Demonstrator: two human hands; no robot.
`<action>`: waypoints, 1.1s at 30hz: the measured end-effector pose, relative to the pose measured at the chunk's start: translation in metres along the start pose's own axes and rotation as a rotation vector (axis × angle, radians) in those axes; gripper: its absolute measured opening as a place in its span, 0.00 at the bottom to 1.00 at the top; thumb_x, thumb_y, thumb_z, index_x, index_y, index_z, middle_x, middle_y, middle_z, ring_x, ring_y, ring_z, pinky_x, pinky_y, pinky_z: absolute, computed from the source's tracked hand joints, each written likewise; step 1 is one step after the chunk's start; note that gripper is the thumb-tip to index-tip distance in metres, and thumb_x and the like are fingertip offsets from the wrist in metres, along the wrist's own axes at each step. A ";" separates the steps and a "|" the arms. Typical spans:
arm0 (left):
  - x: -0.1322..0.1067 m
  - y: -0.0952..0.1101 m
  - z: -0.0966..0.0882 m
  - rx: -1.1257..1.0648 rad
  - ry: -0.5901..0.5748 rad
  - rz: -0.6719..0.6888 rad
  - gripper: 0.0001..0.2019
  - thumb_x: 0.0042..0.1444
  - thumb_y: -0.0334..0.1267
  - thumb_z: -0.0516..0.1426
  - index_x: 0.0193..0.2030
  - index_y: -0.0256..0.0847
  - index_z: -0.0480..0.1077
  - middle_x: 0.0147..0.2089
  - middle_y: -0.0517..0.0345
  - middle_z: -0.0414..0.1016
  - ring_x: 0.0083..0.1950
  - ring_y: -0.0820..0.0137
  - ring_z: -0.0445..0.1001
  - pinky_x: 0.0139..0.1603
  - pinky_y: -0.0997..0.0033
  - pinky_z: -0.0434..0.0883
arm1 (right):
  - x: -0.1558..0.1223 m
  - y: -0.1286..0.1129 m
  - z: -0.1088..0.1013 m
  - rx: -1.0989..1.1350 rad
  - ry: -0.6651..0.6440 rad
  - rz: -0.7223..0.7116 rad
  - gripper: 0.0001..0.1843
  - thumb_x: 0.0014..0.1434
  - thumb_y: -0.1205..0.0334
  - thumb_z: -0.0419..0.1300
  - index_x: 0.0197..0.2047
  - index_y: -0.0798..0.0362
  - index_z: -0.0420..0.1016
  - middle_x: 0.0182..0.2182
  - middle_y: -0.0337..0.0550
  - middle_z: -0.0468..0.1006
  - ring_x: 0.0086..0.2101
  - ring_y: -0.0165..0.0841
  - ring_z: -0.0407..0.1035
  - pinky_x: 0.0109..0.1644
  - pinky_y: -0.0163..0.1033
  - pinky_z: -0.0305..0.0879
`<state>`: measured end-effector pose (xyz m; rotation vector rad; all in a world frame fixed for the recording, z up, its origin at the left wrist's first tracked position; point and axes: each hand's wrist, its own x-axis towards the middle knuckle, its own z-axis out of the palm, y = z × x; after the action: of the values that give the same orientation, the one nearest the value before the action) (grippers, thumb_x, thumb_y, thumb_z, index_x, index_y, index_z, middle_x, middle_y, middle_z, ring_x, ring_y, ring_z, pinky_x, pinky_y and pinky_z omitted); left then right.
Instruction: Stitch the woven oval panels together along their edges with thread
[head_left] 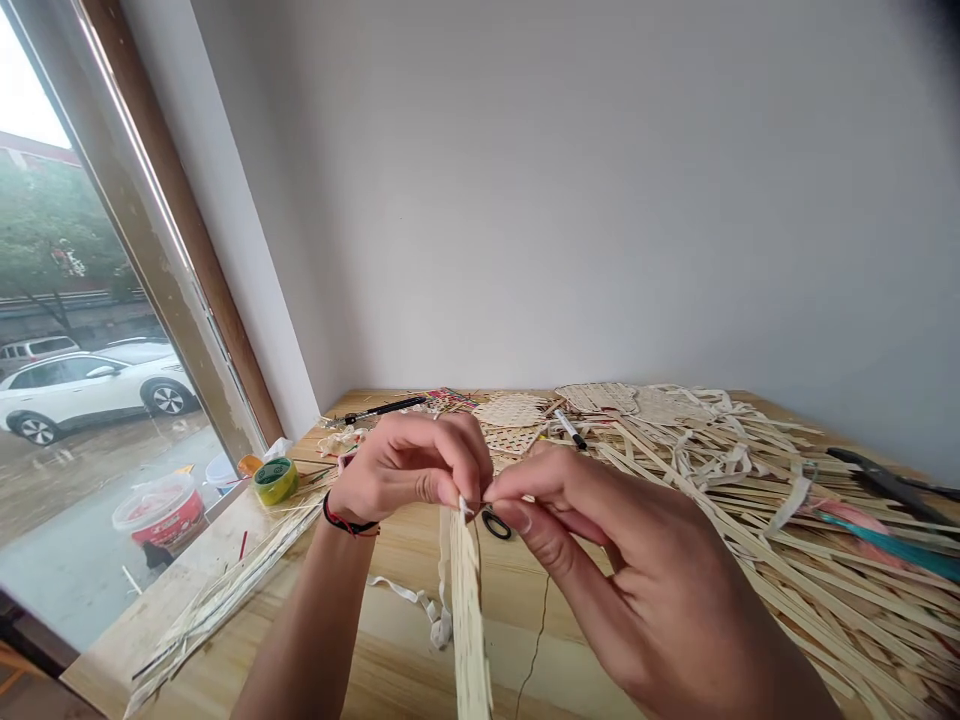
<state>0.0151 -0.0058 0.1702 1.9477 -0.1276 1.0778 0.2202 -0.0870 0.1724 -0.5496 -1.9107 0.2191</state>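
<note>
A long, pale flat strip of woven or bundled straw point(469, 610) hangs toward me, its upper end wrapped in white tape. My left hand point(416, 465) pinches that end between thumb and fingers. Close beside it, my right hand point(600, 550) pinches a thin needle point(486, 502) whose tip reaches the strip's end; fingers hide most of it. A thin dark thread point(541, 630) trails over the table below my right hand. Behind the fingers shows a black scissor-like ring point(496, 525). White ribbon point(439, 625) lies left of the strip.
Loose straw strips point(750, 540) cover the table's right side, with black scissors point(892, 480) among them. Woven pieces point(600, 397) and a marker point(570, 428) lie at the back. Yellow tape point(275, 481) stands left, by the window and a plastic tub point(159, 510).
</note>
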 end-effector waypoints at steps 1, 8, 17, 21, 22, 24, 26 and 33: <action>0.001 -0.001 0.000 -0.017 0.023 -0.021 0.06 0.68 0.37 0.67 0.38 0.39 0.81 0.35 0.54 0.75 0.32 0.74 0.72 0.38 0.72 0.72 | 0.000 0.002 0.000 0.015 0.005 0.023 0.11 0.74 0.70 0.58 0.38 0.50 0.74 0.26 0.33 0.74 0.24 0.25 0.66 0.29 0.30 0.62; 0.003 -0.004 0.002 -0.027 0.116 -0.149 0.13 0.65 0.46 0.71 0.36 0.38 0.80 0.35 0.55 0.75 0.33 0.73 0.72 0.39 0.70 0.70 | -0.005 0.015 0.004 0.156 0.049 0.169 0.10 0.77 0.58 0.60 0.40 0.48 0.78 0.28 0.35 0.74 0.26 0.27 0.65 0.28 0.30 0.62; 0.002 -0.006 -0.001 0.020 0.083 -0.137 0.09 0.67 0.43 0.69 0.39 0.40 0.81 0.37 0.53 0.76 0.39 0.68 0.73 0.44 0.67 0.71 | -0.008 0.023 0.009 0.264 0.116 0.367 0.17 0.73 0.46 0.65 0.38 0.49 0.78 0.25 0.36 0.68 0.25 0.29 0.59 0.27 0.34 0.57; 0.002 -0.005 -0.001 0.028 0.099 -0.173 0.11 0.65 0.45 0.69 0.38 0.39 0.81 0.37 0.52 0.75 0.40 0.67 0.73 0.44 0.66 0.70 | -0.008 0.025 0.010 0.278 0.123 0.380 0.17 0.72 0.46 0.66 0.37 0.49 0.77 0.26 0.37 0.67 0.26 0.30 0.59 0.28 0.35 0.57; 0.002 -0.005 -0.001 0.031 0.102 -0.175 0.11 0.65 0.45 0.69 0.37 0.39 0.81 0.37 0.52 0.75 0.40 0.67 0.73 0.44 0.66 0.70 | -0.008 0.025 0.010 0.280 0.123 0.380 0.17 0.72 0.46 0.66 0.37 0.49 0.77 0.25 0.36 0.66 0.26 0.30 0.59 0.28 0.35 0.57; 0.003 -0.003 -0.001 0.038 0.103 -0.170 0.11 0.65 0.44 0.69 0.36 0.39 0.80 0.36 0.53 0.74 0.40 0.68 0.72 0.43 0.67 0.69 | -0.008 0.026 0.009 0.282 0.117 0.376 0.18 0.72 0.46 0.66 0.37 0.50 0.76 0.25 0.36 0.66 0.26 0.30 0.58 0.28 0.35 0.56; 0.003 -0.002 0.000 0.039 0.101 -0.161 0.11 0.66 0.43 0.69 0.36 0.39 0.80 0.36 0.53 0.74 0.39 0.68 0.72 0.42 0.67 0.69 | -0.008 0.028 0.009 0.293 0.088 0.356 0.18 0.73 0.46 0.65 0.37 0.50 0.75 0.25 0.36 0.66 0.25 0.30 0.58 0.27 0.34 0.57; 0.004 -0.002 0.000 0.034 0.085 -0.162 0.11 0.66 0.42 0.69 0.36 0.39 0.79 0.36 0.55 0.73 0.38 0.69 0.71 0.41 0.67 0.67 | -0.010 0.038 0.012 0.357 0.021 0.311 0.18 0.76 0.47 0.62 0.37 0.50 0.73 0.24 0.35 0.64 0.24 0.28 0.56 0.25 0.33 0.53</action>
<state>0.0186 -0.0037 0.1712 1.9039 0.0943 1.0586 0.2228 -0.0573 0.1443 -0.5993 -1.7057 0.7365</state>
